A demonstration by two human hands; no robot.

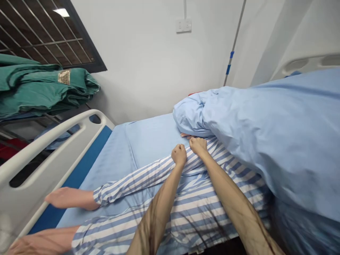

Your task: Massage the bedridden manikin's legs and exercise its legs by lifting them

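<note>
A person lies on a hospital bed in blue-and-white striped trousers (pixel 191 202), with the upper body hidden under a light blue quilt (pixel 265 134). My left hand (pixel 179 154) is a fist gripping the striped cloth near the waist. My right hand (pixel 198 146) grips the same cloth just beside it, close to the quilt's edge. Fingers of the lying person's hand (pixel 186 135) show beneath the quilt. The lying person's bare feet (pixel 69 198) stick out of the trouser legs towards the white side rail (pixel 45 148).
A light blue sheet (pixel 114 159) covers the mattress. Folded green cloth (pixel 39 85) lies on a rack beyond the rail, below a barred window (pixel 45 35). A wall socket (pixel 183 25) and a thin pole (pixel 233 42) stand behind the bed.
</note>
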